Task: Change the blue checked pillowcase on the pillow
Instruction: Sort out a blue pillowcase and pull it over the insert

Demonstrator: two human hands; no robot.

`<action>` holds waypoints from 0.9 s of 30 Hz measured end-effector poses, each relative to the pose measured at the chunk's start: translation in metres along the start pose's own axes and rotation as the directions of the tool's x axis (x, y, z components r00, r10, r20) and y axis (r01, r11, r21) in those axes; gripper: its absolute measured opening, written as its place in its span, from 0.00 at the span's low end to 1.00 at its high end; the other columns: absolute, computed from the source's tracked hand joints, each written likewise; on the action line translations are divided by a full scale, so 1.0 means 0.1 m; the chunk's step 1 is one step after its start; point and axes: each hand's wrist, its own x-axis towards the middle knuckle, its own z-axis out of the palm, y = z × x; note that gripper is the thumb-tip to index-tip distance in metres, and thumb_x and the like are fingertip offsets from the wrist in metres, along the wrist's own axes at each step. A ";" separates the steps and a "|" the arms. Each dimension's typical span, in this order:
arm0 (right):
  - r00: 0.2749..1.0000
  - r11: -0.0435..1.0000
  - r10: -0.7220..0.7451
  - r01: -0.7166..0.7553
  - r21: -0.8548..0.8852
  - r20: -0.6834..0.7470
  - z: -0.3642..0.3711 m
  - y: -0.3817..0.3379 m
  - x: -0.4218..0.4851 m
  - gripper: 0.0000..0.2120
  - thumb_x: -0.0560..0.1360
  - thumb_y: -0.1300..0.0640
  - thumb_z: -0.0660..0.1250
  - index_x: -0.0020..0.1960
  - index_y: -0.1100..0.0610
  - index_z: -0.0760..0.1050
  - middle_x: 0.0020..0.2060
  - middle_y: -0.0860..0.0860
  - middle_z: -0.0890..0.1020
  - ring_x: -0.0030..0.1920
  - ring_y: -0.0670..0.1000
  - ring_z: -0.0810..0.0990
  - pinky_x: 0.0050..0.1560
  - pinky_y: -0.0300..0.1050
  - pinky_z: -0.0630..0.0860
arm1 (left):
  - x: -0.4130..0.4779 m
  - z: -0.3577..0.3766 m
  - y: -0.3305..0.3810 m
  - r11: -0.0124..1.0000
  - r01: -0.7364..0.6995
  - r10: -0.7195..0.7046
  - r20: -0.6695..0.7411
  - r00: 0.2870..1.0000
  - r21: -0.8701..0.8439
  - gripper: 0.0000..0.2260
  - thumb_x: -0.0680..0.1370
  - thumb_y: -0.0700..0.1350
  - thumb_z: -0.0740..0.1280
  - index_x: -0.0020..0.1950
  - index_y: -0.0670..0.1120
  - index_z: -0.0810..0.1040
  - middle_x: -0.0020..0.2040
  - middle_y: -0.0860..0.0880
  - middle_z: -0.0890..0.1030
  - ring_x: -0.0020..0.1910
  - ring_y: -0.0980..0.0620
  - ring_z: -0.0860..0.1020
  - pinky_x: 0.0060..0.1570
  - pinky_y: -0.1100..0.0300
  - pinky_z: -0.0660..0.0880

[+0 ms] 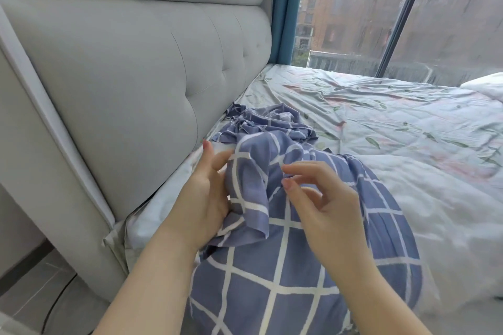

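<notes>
A pillow in a blue pillowcase with white checks [294,275] lies on the bed in front of me, its far end bunched and loose. A second blue checked pillowcase [261,125] lies crumpled by the headboard. My left hand [206,193] holds the bunched fabric at the pillow's open end, fingers tucked behind the fold. My right hand [324,198] hovers over the same fabric with fingers loosely curled, thumb and forefinger close together; whether they pinch the cloth is unclear.
A grey padded headboard [130,68] rises at the left. The bed carries a white floral quilt [394,128]. A large window [408,8] and a blue curtain [285,8] stand behind. Grey floor [40,294] shows at lower left.
</notes>
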 end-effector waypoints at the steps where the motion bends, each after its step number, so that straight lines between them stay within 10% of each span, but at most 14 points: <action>1: 1.000 1.000 -0.018 0.019 0.024 -0.025 0.00 -0.05 0.00 0.07 0.75 0.62 0.70 0.50 0.54 0.82 0.47 0.49 0.83 0.46 0.48 0.82 0.46 0.35 0.76 | -0.01 -0.02 -0.02 0.999 0.003 -0.001 0.034 0.999 -0.035 0.29 0.80 0.65 0.50 0.63 0.48 0.81 0.60 0.42 0.82 0.60 0.43 0.81 0.59 0.47 0.75; 10: 0.987 0.998 0.021 -0.010 0.068 -0.158 -0.05 -0.11 -0.03 0.09 0.79 0.60 0.64 0.48 0.50 0.80 0.35 0.47 0.82 0.31 0.44 0.77 0.33 0.36 0.72 | -0.14 -0.01 -0.10 0.992 0.031 0.012 0.344 0.939 -0.121 0.15 0.67 0.47 0.75 0.52 0.43 0.85 0.52 0.43 0.84 0.50 0.47 0.83 0.50 0.54 0.80; 16: 0.995 0.993 0.072 -0.066 0.099 -0.064 -0.07 0.00 -0.08 0.09 0.75 0.42 0.65 0.44 0.47 0.76 0.30 0.50 0.76 0.26 0.47 0.70 0.27 0.45 0.67 | -0.19 0.09 -0.16 0.993 -0.061 0.037 0.232 0.972 0.098 0.17 0.80 0.51 0.60 0.59 0.44 0.83 0.59 0.38 0.82 0.58 0.42 0.81 0.55 0.51 0.80; 27: 0.986 0.956 0.167 -0.159 0.248 -0.012 -0.03 0.05 -0.06 0.10 0.76 0.55 0.67 0.37 0.55 0.73 0.28 0.50 0.75 0.27 0.46 0.72 0.28 0.42 0.67 | -0.20 0.21 -0.20 0.872 -0.282 0.239 0.155 0.959 0.400 0.11 0.67 0.46 0.73 0.49 0.51 0.85 0.47 0.45 0.86 0.44 0.48 0.84 0.41 0.57 0.80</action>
